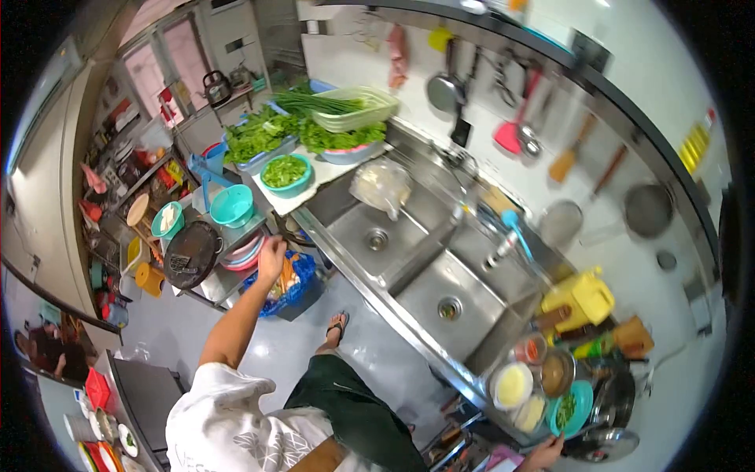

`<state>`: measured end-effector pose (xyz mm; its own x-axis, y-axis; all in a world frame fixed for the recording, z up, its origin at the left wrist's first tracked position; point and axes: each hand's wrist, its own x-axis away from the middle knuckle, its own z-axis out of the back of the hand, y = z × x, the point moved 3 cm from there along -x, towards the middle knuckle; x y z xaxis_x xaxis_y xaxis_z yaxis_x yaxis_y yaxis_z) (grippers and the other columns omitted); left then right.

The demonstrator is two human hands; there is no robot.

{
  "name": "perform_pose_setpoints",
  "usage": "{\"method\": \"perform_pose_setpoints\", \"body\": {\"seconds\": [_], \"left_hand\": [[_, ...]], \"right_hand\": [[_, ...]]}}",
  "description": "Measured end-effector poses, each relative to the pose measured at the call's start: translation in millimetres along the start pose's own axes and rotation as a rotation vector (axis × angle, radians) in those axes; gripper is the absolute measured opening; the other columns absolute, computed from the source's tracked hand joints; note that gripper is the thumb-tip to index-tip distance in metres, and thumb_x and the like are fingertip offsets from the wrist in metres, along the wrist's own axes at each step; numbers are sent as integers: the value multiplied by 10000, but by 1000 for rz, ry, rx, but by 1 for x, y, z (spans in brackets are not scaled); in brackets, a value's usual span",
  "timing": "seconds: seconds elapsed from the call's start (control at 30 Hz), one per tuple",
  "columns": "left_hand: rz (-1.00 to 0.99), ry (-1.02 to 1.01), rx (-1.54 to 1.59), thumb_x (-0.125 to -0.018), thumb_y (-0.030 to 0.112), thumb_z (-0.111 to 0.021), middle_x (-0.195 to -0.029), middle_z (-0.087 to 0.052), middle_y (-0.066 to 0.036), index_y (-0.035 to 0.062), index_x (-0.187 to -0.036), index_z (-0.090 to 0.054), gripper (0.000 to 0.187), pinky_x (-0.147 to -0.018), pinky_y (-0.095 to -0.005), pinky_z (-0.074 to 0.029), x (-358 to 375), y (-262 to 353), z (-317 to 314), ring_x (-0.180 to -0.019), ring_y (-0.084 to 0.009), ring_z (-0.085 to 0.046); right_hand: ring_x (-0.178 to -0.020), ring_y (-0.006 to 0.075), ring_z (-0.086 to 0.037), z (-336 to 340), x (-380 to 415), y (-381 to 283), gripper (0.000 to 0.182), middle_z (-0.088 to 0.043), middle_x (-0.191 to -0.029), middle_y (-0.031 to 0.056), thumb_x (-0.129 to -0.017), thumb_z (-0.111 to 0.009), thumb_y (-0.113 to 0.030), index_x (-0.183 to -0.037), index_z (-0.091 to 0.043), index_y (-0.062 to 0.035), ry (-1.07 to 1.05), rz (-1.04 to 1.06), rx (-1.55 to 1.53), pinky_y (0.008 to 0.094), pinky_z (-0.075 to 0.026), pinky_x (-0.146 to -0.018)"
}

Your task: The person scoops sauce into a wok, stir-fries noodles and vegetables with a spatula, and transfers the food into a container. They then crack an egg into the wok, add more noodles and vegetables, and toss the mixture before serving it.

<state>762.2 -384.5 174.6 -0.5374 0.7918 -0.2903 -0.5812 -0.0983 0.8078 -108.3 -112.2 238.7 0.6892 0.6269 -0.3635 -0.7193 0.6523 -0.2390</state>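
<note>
My left hand [273, 256] is stretched out above a blue plastic bag [309, 271] of food scraps on the floor. Its fingers look bunched together, and whatever may be in them is hidden. At the lower right edge, my right hand [543, 454] is partly cut off by the frame. Its fingers meet the rim of a teal bowl [583, 407] with chopped greens in it. Beside that bowl are a white bowl [511, 386] with pale yellow contents and a metal bowl [557, 372] with something brown.
A double sink [370, 275] runs along the right, with a plastic bag [381, 187] in its far basin. Tubs of leafy greens [259, 135] crowd the counter behind it. A yellow jug [578, 299] stands near the wall. On the left rack are a dark round board [193, 253] and an aqua basin [232, 206].
</note>
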Motion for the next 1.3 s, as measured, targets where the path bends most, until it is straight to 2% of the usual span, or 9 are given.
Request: {"method": "perform_pose_setpoints", "body": {"seconds": [0.07,0.2,0.23,0.47,0.57,0.77,1.13,1.2,1.3], "left_hand": [[20,31,-131,-917,255,-626,-976,-704,-214,3,-1091,-657,308,-816,-425,-522,-95,9,6,-917,-352,-688],[-1,207,-204,-907,263,-627,-1021,-704,-197,32,-1078,-670,291,-851,-485,-513,-293,-65,-9,-959,-410,-662],[-18,223,-239,-901,294,-642,-1076,-688,-206,35,-1129,-651,346,-886,-483,-499,-337,-79,-5,-1015,-411,-641],[351,424,-436,-774,567,-743,-1333,-528,-284,28,-1361,-478,840,-1070,-472,-375,-553,-116,-20,-1271,-453,-449],[503,155,-391,-740,520,-771,-1142,-657,-270,-5,-1131,-646,667,-925,-458,-507,-630,-205,-45,-1052,-434,-622],[242,249,85,-818,186,-761,-796,-711,-144,-13,-930,-699,236,-672,-410,-541,-654,-215,56,-700,-246,-677],[360,-221,724,-943,249,-696,-908,-658,-16,59,-1071,-606,246,-633,-297,-550,-612,-82,140,-751,-128,-650],[406,-309,749,-931,251,-709,-919,-665,-22,50,-1088,-610,274,-653,-294,-557,-560,-32,124,-751,-126,-657],[472,-459,757,-921,241,-720,-926,-681,-41,42,-1048,-633,252,-655,-291,-555,-480,26,96,-754,-129,-668]], "right_hand": [[-1121,366,-625,-40,-10,-112,373,-631,-1280,220,-971,-551,-136,-1288,-591,57,-47,103,-367,428,-483,-933],[-1035,298,-667,-62,35,-355,347,-685,-1162,211,-972,-554,-124,-1261,-614,57,-173,422,-550,352,-511,-891],[-1028,406,-636,-33,49,-423,427,-709,-1073,223,-1007,-520,-359,-1193,-695,-16,-268,493,-449,473,-437,-1004],[-1047,375,-647,-41,64,-548,443,-712,-1087,208,-1004,-527,-357,-1224,-671,-1,-508,392,-317,439,-386,-1070],[-1013,304,-674,-73,62,-565,454,-736,-1065,155,-989,-547,-387,-1253,-656,-35,-606,465,-124,388,-434,-1004],[-906,314,-693,-71,63,-649,376,-745,-1015,150,-957,-597,-360,-1168,-697,-65,-595,460,-54,416,-517,-819],[-832,129,-635,-87,122,-936,267,-704,-942,74,-884,-668,-14,-1149,-696,7,-1016,740,-947,259,-499,-783],[-902,121,-603,-98,145,-969,411,-664,-1107,92,-865,-705,-36,-1271,-643,-29,-1210,773,-1133,243,-478,-787],[-1186,290,-550,-63,157,-1013,940,-585,-1291,192,-762,-809,-180,-1526,-282,-34,-595,1227,-999,426,-391,-1013]]}}
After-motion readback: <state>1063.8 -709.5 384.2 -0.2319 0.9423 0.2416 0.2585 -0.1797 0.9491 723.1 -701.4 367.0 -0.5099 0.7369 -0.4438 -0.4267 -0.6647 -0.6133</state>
